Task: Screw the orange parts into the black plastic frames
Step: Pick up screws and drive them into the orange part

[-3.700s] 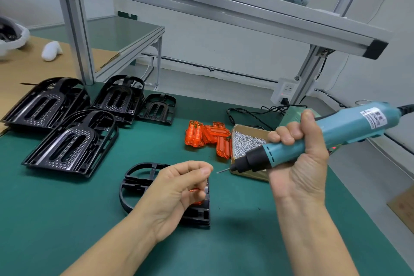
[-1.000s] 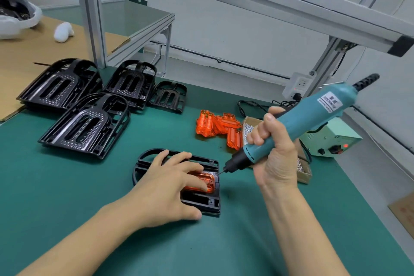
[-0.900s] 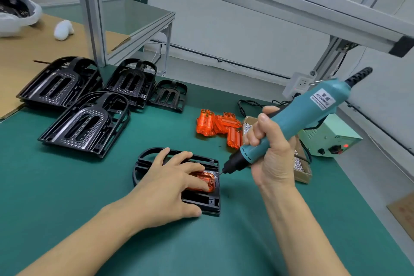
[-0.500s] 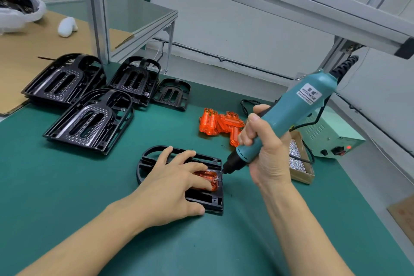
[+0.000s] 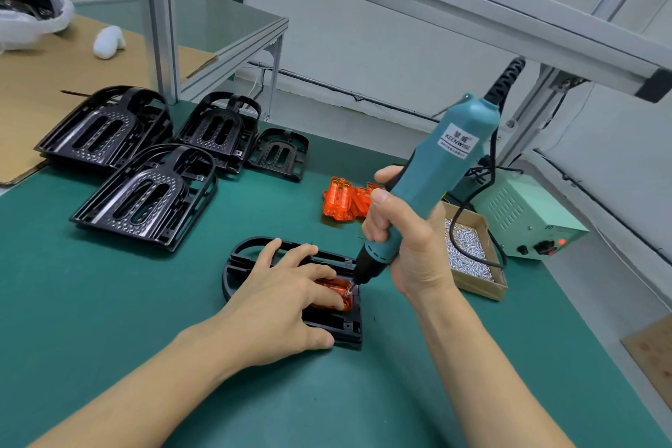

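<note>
On the green surface (image 5: 109,302), a black frame (image 5: 240,258) is lying flat near the front edge, and an orange part (image 5: 336,296) is sitting in its right-hand end. The left hand (image 5: 283,305) is lying over the frame with its fingers straight and spread, pressing down on the orange part and the plastic around it; the thumb is resting along the frame's near edge. The orange part is showing just past the left fingertips, to their right. The right hand (image 5: 407,244) is gripping a teal electric screwdriver (image 5: 429,185), fingers and thumb curled round its lower body, holding it tilted with the top leaning away to the right. The bit is touching the right corner of the orange part, just beside the left fingertips, and a small bright screw seems to be sitting under it, though it is too small to tell for sure. Behind the right hand, a heap of spare orange parts (image 5: 342,202) is lying on the surface, partly hidden by the tool. To the right of the hand, a cardboard box of screws (image 5: 469,258) is standing, with a pale green power unit (image 5: 527,218) just beyond it. At the back left, stacks of black frames (image 5: 145,193) are resting well apart from both hands.
</note>
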Action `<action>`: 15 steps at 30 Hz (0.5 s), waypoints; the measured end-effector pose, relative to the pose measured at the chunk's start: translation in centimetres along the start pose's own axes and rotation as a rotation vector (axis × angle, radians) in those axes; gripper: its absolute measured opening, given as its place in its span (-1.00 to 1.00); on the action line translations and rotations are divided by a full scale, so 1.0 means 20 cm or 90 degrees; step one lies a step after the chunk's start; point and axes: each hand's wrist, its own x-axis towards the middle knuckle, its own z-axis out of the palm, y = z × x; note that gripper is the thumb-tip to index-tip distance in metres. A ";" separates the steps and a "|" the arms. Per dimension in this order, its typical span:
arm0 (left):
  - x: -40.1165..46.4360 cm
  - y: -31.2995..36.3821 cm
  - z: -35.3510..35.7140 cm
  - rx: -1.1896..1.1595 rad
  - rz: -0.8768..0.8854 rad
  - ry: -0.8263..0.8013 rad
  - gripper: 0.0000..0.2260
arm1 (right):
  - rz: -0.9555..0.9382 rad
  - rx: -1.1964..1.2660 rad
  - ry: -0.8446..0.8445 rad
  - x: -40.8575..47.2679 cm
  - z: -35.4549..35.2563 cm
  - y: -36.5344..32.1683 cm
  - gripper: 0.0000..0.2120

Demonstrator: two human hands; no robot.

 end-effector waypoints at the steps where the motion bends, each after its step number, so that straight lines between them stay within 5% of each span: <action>1: 0.00 0.00 0.00 -0.004 -0.001 0.002 -0.58 | -0.001 0.003 0.003 0.00 0.00 0.00 -0.80; 9: 0.00 0.01 0.00 -0.016 -0.011 0.005 -0.59 | -0.003 0.022 0.025 -0.03 -0.03 0.00 -0.81; 15: 0.00 0.01 0.00 -0.026 -0.015 0.004 -0.61 | 0.008 0.023 -0.065 -0.03 -0.05 -0.01 -0.83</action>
